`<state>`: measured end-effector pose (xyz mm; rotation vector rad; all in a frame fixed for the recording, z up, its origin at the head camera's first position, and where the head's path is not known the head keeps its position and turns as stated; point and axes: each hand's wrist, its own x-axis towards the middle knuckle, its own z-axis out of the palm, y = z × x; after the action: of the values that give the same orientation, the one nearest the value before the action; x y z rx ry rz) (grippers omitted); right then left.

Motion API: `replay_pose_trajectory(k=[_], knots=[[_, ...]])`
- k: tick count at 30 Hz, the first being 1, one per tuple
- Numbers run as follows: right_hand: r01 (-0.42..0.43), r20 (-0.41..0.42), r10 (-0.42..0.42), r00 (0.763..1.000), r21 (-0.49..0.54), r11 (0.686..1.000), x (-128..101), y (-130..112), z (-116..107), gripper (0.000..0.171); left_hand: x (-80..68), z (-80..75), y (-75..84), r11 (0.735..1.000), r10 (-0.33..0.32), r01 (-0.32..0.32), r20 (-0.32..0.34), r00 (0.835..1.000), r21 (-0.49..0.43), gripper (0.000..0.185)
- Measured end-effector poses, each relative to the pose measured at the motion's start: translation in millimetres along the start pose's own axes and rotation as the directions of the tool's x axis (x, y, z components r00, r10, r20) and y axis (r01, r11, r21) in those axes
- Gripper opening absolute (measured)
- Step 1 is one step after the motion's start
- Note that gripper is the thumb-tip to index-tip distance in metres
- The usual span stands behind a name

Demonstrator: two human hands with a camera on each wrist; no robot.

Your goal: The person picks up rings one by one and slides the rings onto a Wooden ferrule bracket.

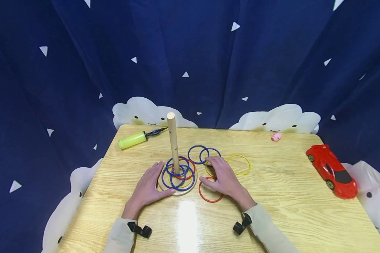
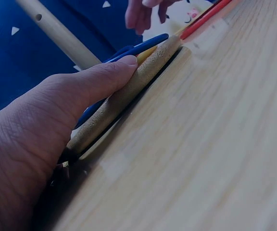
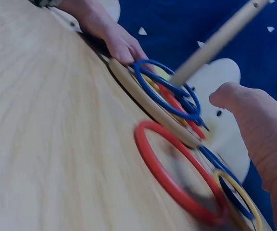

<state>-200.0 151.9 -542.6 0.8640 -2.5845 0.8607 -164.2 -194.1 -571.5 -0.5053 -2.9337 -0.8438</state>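
Note:
A wooden peg [image 1: 173, 142] stands on a round wooden base [image 1: 177, 191] with several blue, red and yellow rings [image 1: 178, 174] stacked on it. My left hand [image 1: 147, 187] lies against the base's left rim, thumb along the edge [image 2: 129, 65], fingers straight. My right hand [image 1: 223, 178] rests flat on the table over loose rings: a red ring [image 1: 210, 199] under the palm, a yellow one partly hidden under the fingers. Two blue rings [image 1: 203, 154] and a yellow ring [image 1: 239, 164] lie just beyond the fingertips. In the right wrist view the red ring [image 3: 172, 173] lies beside the base [image 3: 148, 103].
A yellow-green hand pump [image 1: 136, 138] lies at the table's back left. A red toy car [image 1: 331, 170] sits near the right edge, and a small pink figure [image 1: 276, 136] at the back right. Dark blue curtain with white clouds surrounds the wooden table [image 1: 291, 211].

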Motion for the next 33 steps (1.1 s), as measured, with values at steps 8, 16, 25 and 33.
replay_pose_trajectory(k=[8, 16, 25, 33], knots=[[-0.097, -0.05, 0.096, 0.994, -0.009, 0.995, -17.3, 33.6, -18.5, 0.083, 0.8, -1.4, 1.6, 1.0, -0.005, 0.005, -0.001, 1.0, -0.01, 0.123], [-0.201, -0.09, 0.199, 0.976, -0.011, 0.98, -33.1, 61.5, -34.3, 0.086, 0.2, -1.8, 2.1, 1.0, -0.002, 0.002, 0.002, 1.0, -0.003, 0.123], [-0.374, -0.049, 0.371, 0.927, -0.13, 0.918, -46.9, 88.4, -42.4, 0.11, -0.8, -1.6, 2.8, 1.0, -0.005, 0.005, 0.0, 1.0, -0.006, 0.122], [-0.415, -0.083, 0.407, 0.91, -0.163, 0.895, -50.6, 93.0, -37.0, 0.111, -1.4, -0.5, 1.2, 1.0, 0.0, 0.0, -0.003, 1.0, -0.001, 0.122]])
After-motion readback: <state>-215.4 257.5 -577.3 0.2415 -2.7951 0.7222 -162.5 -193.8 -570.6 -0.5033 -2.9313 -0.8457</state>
